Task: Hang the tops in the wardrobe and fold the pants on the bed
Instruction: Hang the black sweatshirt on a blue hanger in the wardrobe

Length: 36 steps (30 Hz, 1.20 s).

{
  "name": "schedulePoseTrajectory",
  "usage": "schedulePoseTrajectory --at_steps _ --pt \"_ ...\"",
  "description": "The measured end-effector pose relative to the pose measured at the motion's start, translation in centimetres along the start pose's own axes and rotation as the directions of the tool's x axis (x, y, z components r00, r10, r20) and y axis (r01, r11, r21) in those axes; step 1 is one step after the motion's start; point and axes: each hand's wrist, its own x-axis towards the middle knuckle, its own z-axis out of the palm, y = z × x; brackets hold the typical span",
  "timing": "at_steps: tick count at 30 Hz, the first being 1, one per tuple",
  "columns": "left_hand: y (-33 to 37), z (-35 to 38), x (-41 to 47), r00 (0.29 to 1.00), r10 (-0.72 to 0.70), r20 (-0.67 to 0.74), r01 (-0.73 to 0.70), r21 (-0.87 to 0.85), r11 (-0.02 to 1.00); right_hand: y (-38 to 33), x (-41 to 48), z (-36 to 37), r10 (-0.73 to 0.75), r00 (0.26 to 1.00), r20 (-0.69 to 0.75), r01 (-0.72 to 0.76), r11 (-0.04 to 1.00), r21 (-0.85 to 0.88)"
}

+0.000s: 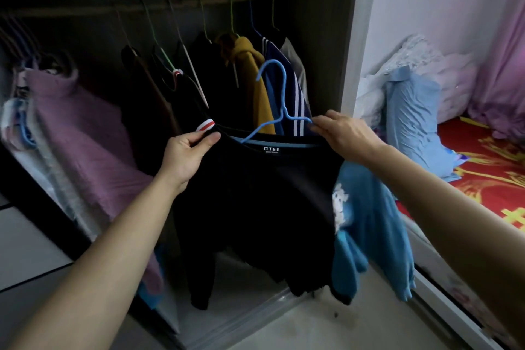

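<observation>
Gripping the black top (255, 207) at each shoulder, the person's left hand (189, 156) and right hand (345, 133) hold it before the open wardrobe (326, 37) (a blue hanger (279, 105) sits in its neckline), below the rail (184, 4).

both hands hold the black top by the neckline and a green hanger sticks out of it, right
Not quite: the hanger sticking out of the black top is blue, not green, as the head view shows. The left hand and right hand do hold the top at its neckline.
</observation>
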Motion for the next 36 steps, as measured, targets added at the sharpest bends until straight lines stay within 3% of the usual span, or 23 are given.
schedulePoseTrajectory --at_steps 3,6,9,11,14,17,19,23,27,30,32,34,36 --pt "0.7 0.4 0.4 0.999 0.049 -0.025 -0.047 0.072 0.996 -0.2 -0.4 0.4 0.009 0.997 0.080 -0.015 0.997 0.071" --pt "1.7 -0.2 0.9 0.990 0.134 0.051 -0.142 0.206 0.968 -1.2 0.7 -0.7 -0.065 0.996 -0.068 0.074 0.986 0.147" --pt "2.8 -1.8 1.6 0.973 0.091 0.212 -0.167 0.376 0.912 -2.8 2.8 -2.5 -0.122 0.975 -0.186 0.151 0.977 0.149" --pt "3.0 -2.9 2.1 0.975 0.134 0.174 -0.192 0.374 0.907 -3.9 4.2 -3.6 -0.151 0.965 -0.216 0.191 0.965 0.181" --pt "2.9 -4.5 3.0 0.971 0.224 -0.081 -0.189 0.307 0.933 -5.9 6.2 -5.0 -0.174 0.982 -0.080 0.190 0.939 0.288" --pt "2.1 -6.1 3.4 0.954 0.261 -0.147 -0.207 0.305 0.930 -7.4 8.0 -6.0 -0.166 0.967 0.193 0.065 0.894 0.444" --pt "1.2 -7.6 3.7 0.957 0.267 -0.111 -0.219 0.326 0.920 -8.4 8.7 -6.0 -0.185 0.939 0.289 -0.025 0.803 0.595" --pt "-0.1 -11.3 5.6 0.970 0.244 -0.006 -0.207 0.510 0.835 -12.4 9.8 -4.1 -0.283 0.877 0.388 -0.261 0.398 0.879" --pt "-0.2 -14.9 7.4 0.982 0.187 0.000 -0.152 0.587 0.795 -17.2 13.1 -3.5 -0.236 0.904 0.357 -0.315 0.199 0.928" --pt "0.2 -17.6 8.2 0.979 0.199 -0.040 -0.137 0.594 0.793 -19.9 15.7 -3.6 -0.232 0.893 0.385 -0.399 -0.014 0.917" --pt "0.8 -19.4 8.7 0.975 0.217 -0.055 -0.134 0.633 0.762 -21.6 17.0 -3.1 -0.239 0.895 0.377 -0.406 -0.089 0.909" --pt "1.5 -21.3 9.3 0.965 0.254 -0.066 -0.121 0.746 0.655 -23.6 18.6 -2.1 -0.204 0.908 0.366 -0.395 -0.127 0.910" --pt "2.2 -23.4 9.7 0.944 0.323 -0.072 -0.083 0.894 0.441 -25.4 20.3 -1.0 -0.150 0.924 0.351 -0.371 -0.138 0.918"
